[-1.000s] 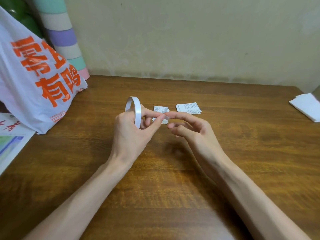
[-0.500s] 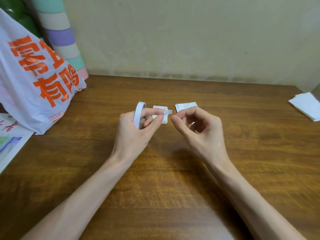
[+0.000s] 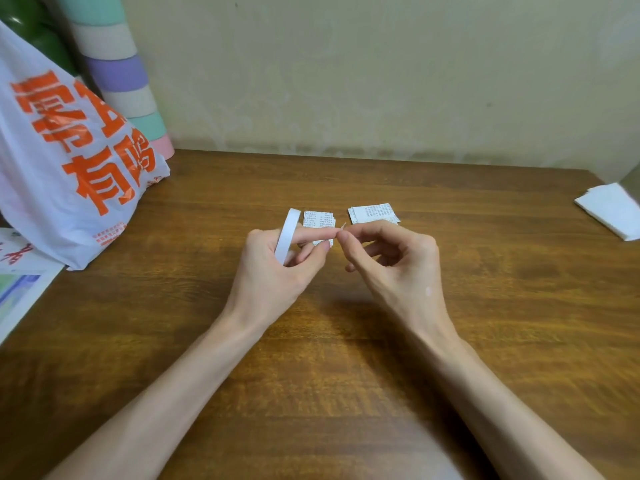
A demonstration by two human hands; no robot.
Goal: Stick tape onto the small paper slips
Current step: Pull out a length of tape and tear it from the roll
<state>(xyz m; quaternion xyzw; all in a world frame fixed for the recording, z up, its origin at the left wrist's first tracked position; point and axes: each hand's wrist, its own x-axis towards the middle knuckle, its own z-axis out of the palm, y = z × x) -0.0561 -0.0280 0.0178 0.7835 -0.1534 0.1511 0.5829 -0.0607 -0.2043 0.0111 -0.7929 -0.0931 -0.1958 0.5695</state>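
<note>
The white plastic bag (image 3: 69, 168) at the table's (image 3: 485, 306) left keeps its contents hidden. The left hand (image 3: 273, 271) grips the tape roll (image 3: 287, 233), and the right hand (image 3: 391, 268) seems to pinch its free end. The paper slips (image 3: 374, 213) lie in two piles just behind the hands, the left pile partly covered by fingers.

Tape roll (image 3: 287, 235): a thin white ring, up on its edge, held on your left hand (image 3: 273, 271).
Tape end (image 3: 343, 226): a tiny bit (hard to see) pinched by your right hand (image 3: 398, 268).
Left slips (image 3: 318, 219): small printed white pile, lying flat, partly behind your fingers.
Right slips (image 3: 372, 213): another such pile, near it.
</note>
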